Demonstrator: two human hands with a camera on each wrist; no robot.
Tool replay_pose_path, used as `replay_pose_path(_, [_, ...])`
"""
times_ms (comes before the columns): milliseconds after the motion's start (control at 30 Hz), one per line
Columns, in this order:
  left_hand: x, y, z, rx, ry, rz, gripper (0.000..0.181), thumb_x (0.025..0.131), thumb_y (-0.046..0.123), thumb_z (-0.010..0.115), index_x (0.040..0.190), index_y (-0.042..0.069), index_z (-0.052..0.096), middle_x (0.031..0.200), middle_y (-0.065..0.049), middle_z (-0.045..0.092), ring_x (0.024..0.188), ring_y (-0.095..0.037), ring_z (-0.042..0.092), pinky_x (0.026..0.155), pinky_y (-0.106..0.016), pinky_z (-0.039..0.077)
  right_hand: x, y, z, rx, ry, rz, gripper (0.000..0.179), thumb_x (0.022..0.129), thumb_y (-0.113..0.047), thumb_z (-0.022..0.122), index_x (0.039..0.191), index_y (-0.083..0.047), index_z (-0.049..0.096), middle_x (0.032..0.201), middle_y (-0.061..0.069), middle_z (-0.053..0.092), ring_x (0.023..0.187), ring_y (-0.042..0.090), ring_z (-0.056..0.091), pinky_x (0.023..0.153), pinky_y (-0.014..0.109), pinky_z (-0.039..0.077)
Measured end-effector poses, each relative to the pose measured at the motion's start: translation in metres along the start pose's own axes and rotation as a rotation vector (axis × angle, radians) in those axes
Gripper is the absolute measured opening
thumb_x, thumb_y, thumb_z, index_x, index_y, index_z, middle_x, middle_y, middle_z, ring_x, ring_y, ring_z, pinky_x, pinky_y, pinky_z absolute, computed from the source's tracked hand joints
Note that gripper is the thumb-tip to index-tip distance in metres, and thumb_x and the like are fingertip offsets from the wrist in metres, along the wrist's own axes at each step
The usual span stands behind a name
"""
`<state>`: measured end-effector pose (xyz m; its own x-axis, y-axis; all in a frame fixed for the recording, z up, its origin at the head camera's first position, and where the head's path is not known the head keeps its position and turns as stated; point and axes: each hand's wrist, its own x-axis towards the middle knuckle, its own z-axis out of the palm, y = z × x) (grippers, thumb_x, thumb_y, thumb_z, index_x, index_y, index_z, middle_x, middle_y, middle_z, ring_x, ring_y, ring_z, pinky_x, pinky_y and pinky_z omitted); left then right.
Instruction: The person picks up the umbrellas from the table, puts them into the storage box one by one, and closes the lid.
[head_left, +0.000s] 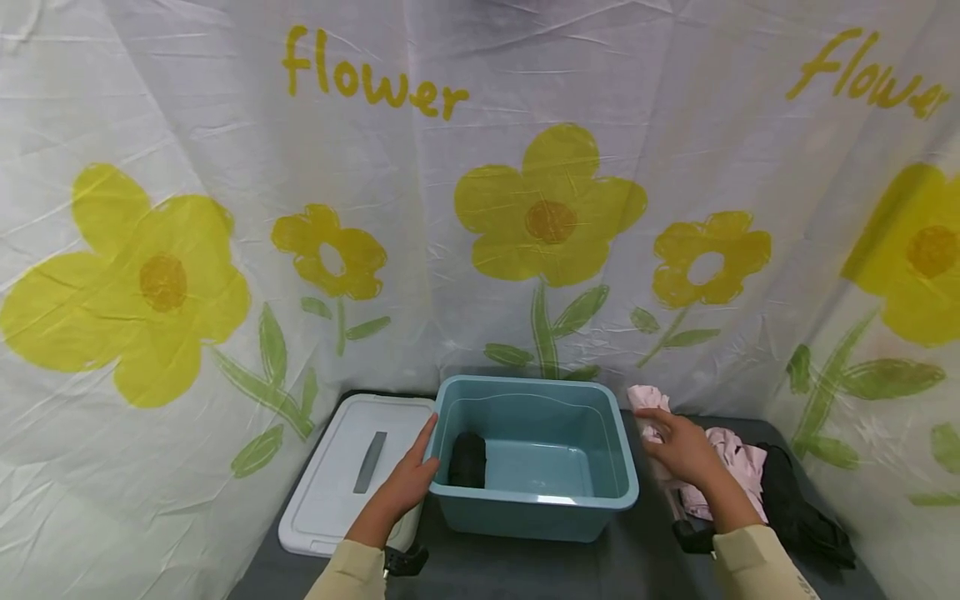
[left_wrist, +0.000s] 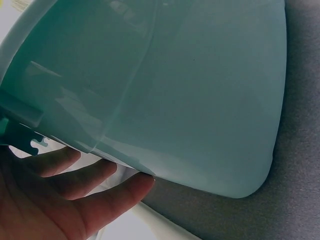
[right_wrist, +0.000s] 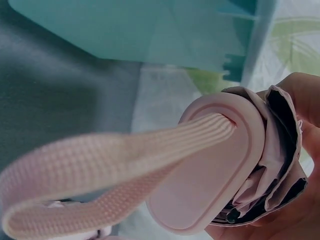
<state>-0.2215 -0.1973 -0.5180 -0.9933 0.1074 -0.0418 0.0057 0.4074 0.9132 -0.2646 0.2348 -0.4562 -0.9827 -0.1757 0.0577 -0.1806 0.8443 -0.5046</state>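
A pink folded umbrella (head_left: 648,397) is gripped by the right hand (head_left: 686,450), beside the teal bin (head_left: 525,513); the left hand (head_left: 407,483), fingers straight, touches the bin's left wall. Beneath, dark grey counter (head_left: 510,571); behind, creased white sheeting (head_left: 420,179) with yellow flowers (head_left: 551,171).
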Motion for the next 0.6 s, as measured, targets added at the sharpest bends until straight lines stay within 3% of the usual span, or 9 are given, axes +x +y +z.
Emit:
replay_pose_path(167, [0.000,0.003,0.001,0.009,0.000,-0.010,0.072,0.094,0.009,0.038,0.158,0.023,0.009,0.162,-0.015,0.015,0.141,-0.042,0.029,0.102,-0.064,0.033,0.000,-0.007,-0.005,-0.011,0.015,-0.012,0.048,0.087,-0.017,0.061,0.135,-0.012,0.056,0.127,0.026,0.060,0.107,0.045,0.059,0.078,0.061,0.049])
replay_pose_path(600, [0.001,-0.005,0.001,0.009,0.011,-0.008,0.073,0.093,0.009,0.038,0.157,0.027,0.007,0.162,-0.013,0.015,0.141,-0.041,0.029,0.102,-0.065,0.033,-0.003,-0.040,-0.019,-0.027,0.054,-0.074,0.047,0.087,-0.017,0.061,0.134,-0.015,0.058,0.130,0.025,0.057,0.113,0.045,0.056,0.083,0.063,0.046])
